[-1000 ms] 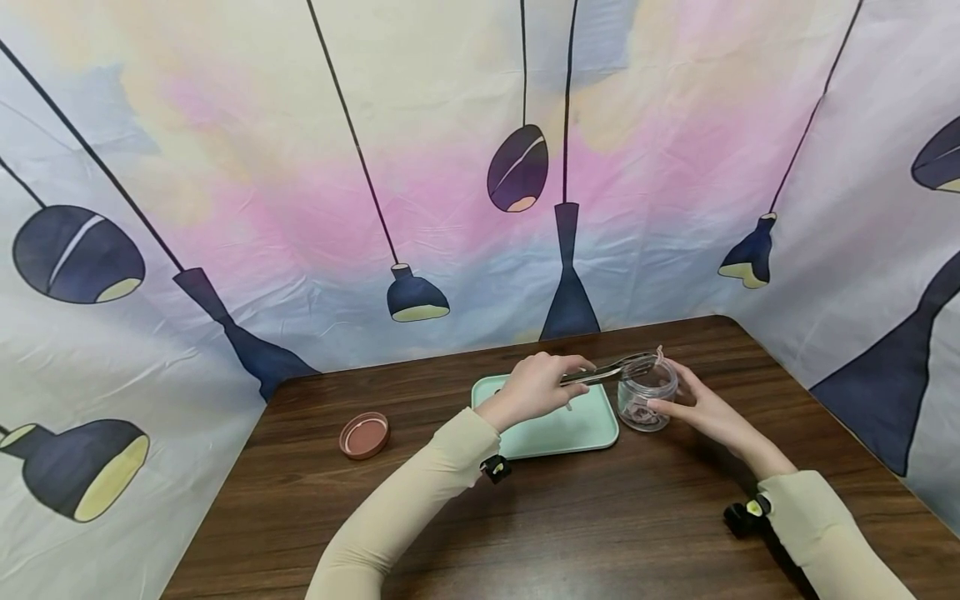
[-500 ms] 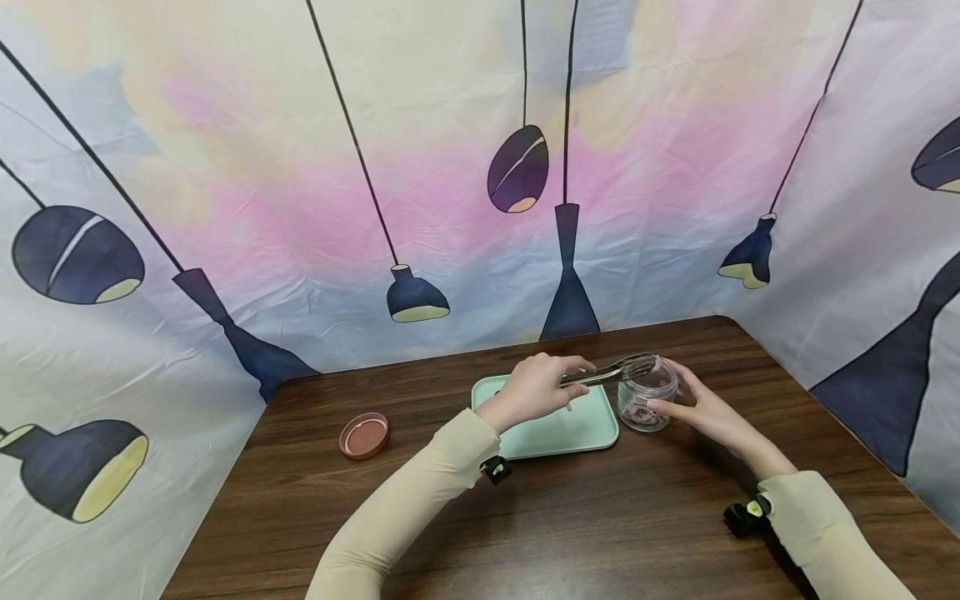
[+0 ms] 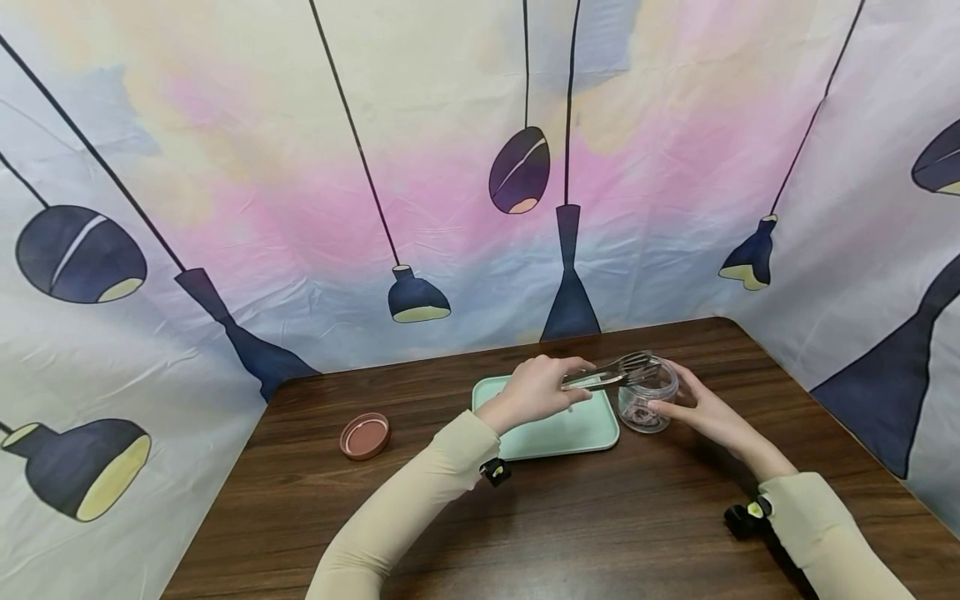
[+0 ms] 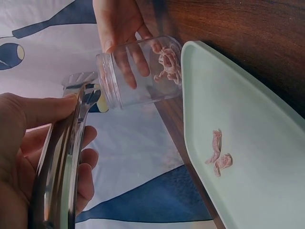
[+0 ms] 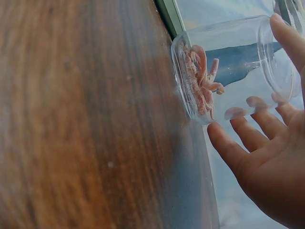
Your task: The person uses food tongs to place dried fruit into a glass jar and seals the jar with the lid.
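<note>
My left hand grips a pair of metal tongs, thumb on one side and fingers on the other. Their slotted tips stand apart over the mouth of a clear jar, with no strip showing between them. My right hand holds the jar from its right side, thumb near the rim and fingers along the wall. Pinkish, sugary-looking curled strips lie at the jar's bottom. In the left wrist view, a few similar pink pieces rest on a pale green tray.
The tray stands just left of the jar, partly hidden by my left hand in the head view. A reddish-brown round lid lies on the wooden table to the left. Behind the table hangs a lamp-patterned cloth.
A pink strip pinched in the tongs above the jar's rim has gone down and left the tips. The tongs have spread apart. The right hand and jar have stayed in place.
</note>
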`<state>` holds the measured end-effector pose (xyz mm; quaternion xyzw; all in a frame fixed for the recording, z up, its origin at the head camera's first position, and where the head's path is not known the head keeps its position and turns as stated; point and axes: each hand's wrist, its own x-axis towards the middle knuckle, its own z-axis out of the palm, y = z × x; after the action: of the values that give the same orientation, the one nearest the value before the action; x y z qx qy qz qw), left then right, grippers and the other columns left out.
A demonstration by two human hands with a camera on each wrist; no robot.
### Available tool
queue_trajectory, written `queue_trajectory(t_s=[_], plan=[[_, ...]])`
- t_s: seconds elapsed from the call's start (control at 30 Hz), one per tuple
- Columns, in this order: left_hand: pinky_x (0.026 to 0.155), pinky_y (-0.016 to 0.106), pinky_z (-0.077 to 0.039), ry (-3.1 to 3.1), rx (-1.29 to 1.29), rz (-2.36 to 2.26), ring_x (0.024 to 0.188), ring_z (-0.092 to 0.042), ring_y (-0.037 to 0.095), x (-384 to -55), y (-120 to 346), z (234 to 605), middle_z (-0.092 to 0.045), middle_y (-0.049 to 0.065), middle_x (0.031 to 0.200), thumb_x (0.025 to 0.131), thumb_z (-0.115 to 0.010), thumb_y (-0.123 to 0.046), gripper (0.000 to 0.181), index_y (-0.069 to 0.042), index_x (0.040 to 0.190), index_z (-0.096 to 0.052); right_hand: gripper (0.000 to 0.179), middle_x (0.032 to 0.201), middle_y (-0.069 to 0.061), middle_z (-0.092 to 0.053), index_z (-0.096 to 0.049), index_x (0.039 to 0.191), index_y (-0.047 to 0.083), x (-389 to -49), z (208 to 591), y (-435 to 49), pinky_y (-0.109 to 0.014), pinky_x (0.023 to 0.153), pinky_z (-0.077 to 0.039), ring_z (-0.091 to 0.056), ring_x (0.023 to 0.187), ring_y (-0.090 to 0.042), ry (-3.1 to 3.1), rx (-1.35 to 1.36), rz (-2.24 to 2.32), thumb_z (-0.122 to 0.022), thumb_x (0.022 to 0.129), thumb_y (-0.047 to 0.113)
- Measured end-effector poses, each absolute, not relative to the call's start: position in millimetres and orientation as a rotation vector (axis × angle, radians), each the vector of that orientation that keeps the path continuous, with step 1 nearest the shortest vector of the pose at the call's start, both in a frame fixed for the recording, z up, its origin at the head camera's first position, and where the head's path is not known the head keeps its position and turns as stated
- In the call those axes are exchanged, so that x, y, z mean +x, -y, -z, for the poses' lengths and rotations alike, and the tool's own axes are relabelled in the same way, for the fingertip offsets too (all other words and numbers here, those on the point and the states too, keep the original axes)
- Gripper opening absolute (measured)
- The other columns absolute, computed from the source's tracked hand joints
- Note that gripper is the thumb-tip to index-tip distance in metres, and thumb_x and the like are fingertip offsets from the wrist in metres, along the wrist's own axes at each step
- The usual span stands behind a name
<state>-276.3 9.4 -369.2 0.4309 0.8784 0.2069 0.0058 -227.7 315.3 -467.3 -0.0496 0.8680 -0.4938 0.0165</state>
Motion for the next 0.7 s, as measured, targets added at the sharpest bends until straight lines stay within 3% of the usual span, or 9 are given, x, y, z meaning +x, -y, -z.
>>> queue_trajectory(t_s=[0.1, 0.2, 0.27, 0.53, 0.7], plan=[[0.074, 0.025, -0.052, -2.760, 1.346, -0.630, 0.056, -0.057, -0.010, -276.8, -9.1, 370.2, -0.076, -0.004, 0.096, 0.098, -0.068, -0.036, 0.046, -0.022, 0.141, -0.060, 0.097, 0.162, -0.031, -0.011, -0.004, 0.164, 0.016, -228.2, 466.1, -314.4, -0.075, 0.103, -0.026, -0.016, 0.145, -0.056, -2.698, -0.152, 1.526, -0.068, 0.096, 0.045], [0.067, 0.024, -0.050, -2.766, 1.345, -0.620, 0.056, -0.057, -0.010, -277.5, -9.1, 371.1, -0.070, -0.012, 0.074, 0.097, -0.068, -0.038, 0.049, -0.022, 0.143, -0.059, 0.097, 0.163, -0.031, -0.009, -0.004, 0.164, 0.016, -228.6, 465.2, -313.5, -0.075, 0.103, -0.026, -0.015, 0.145, -0.056, -2.699, -0.152, 1.522, -0.068, 0.096, 0.045], [0.062, 0.023, -0.048, -2.773, 1.338, -0.617, 0.057, -0.057, -0.009, -278.0, -9.3, 371.4, -0.067, -0.016, 0.069, 0.097, -0.069, -0.039, 0.051, -0.022, 0.143, -0.058, 0.098, 0.163, -0.031, -0.008, -0.004, 0.164, 0.015, -228.7, 464.5, -312.9, -0.075, 0.102, -0.026, -0.014, 0.144, -0.057, -2.698, -0.160, 1.524, -0.068, 0.096, 0.045], [0.060, 0.024, -0.046, -2.782, 1.310, -0.615, 0.063, -0.056, 0.002, -276.7, -8.1, 372.4, -0.059, -0.014, 0.065, 0.095, -0.070, -0.044, 0.059, -0.022, 0.147, -0.054, 0.096, 0.164, -0.028, -0.006, -0.005, 0.164, 0.016, -225.6, 465.8, -314.3, -0.076, 0.101, -0.025, -0.013, 0.145, -0.057, -2.700, -0.161, 1.528, -0.068, 0.096, 0.043], [0.059, 0.025, -0.045, -2.805, 1.293, -0.615, 0.063, -0.056, 0.003, -277.8, -3.0, 374.6, -0.064, -0.007, 0.077, 0.093, -0.071, -0.046, 0.063, -0.021, 0.148, -0.053, 0.096, 0.163, -0.029, -0.010, -0.005, 0.164, 0.017, -226.2, 466.3, -314.6, -0.076, 0.102, -0.025, -0.014, 0.145, -0.057, -2.702, -0.172, 1.536, -0.068, 0.097, 0.042]])
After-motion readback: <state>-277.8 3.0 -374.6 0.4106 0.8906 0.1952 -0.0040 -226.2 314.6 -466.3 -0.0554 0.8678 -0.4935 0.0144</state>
